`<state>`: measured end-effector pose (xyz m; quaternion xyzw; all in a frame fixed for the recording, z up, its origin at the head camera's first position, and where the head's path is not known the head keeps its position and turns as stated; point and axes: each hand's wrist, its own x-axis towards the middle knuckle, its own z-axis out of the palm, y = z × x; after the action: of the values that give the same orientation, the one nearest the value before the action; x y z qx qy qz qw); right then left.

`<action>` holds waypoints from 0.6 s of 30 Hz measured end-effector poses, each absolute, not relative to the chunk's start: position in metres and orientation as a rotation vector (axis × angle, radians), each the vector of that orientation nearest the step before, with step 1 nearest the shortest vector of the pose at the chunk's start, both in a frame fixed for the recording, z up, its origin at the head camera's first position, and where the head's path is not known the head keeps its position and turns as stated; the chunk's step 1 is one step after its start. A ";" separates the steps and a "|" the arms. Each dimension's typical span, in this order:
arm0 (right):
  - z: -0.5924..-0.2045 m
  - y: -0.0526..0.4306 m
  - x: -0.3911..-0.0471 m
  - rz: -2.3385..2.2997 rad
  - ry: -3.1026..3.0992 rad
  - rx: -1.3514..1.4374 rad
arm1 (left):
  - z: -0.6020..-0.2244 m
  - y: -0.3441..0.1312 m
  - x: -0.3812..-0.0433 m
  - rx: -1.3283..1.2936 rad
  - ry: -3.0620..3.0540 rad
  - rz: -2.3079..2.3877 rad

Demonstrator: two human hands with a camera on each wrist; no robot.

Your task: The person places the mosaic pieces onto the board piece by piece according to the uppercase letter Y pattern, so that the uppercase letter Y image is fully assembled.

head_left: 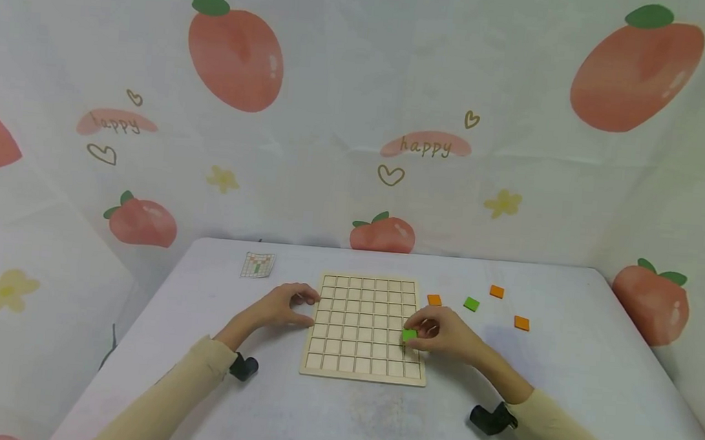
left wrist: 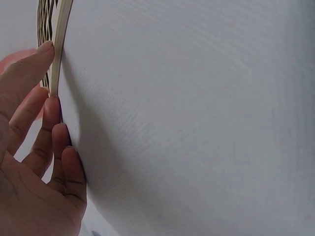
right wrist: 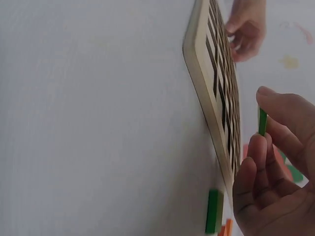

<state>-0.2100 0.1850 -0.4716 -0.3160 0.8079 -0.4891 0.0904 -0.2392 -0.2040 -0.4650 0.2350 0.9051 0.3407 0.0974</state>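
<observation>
A wooden grid board (head_left: 362,377) with rows of square cells lies on the table between the hands. At its left edge, my left hand (head_left: 286,304) rests with thumb and fingertips against the rim, the thumb spread from the fingers. In the left wrist view, the thumb of the left hand (left wrist: 44,162) lies on the wooden rim (left wrist: 60,44). My right hand (head_left: 443,332) pinches a green square tile (head_left: 409,335) between thumb and fingers over the board's right columns. Seen from the right wrist, the tile (right wrist: 262,122) is held edge-on, above the board's surface.
Right of the board lie another green tile (head_left: 471,304) and orange tiles, one close to the board (head_left: 434,300), one farther back (head_left: 497,291) and one to the right (head_left: 522,323). A small paper card with a coloured grid pattern (head_left: 258,266) lies at the back left.
</observation>
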 end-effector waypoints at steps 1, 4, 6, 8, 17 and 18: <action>-0.472 0.181 -0.210 -1.453 2.394 -0.946 | -0.465 -0.204 -0.239 0.696 2.680 1.007; -0.473 0.171 -0.208 -1.446 2.380 -0.951 | -0.465 -0.204 -0.240 0.686 2.676 1.004; -0.473 0.164 -0.207 -1.443 2.366 -0.957 | -0.465 -0.204 -0.240 0.679 2.673 1.001; -0.472 0.158 -0.207 -1.446 2.355 -0.968 | -0.465 -0.204 -0.241 0.670 2.670 1.002; -0.474 0.136 -0.207 -1.436 2.355 -1.047 | -0.466 -0.204 -0.242 0.670 2.672 0.993; -0.474 0.134 -0.206 -1.426 2.362 -1.048 | -0.466 -0.205 -0.242 0.671 2.669 0.995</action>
<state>-0.2062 0.1339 -0.4738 -0.3533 0.7967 -0.4810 0.0949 -0.2421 -0.2045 -0.4661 0.2280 0.9068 0.3380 0.1072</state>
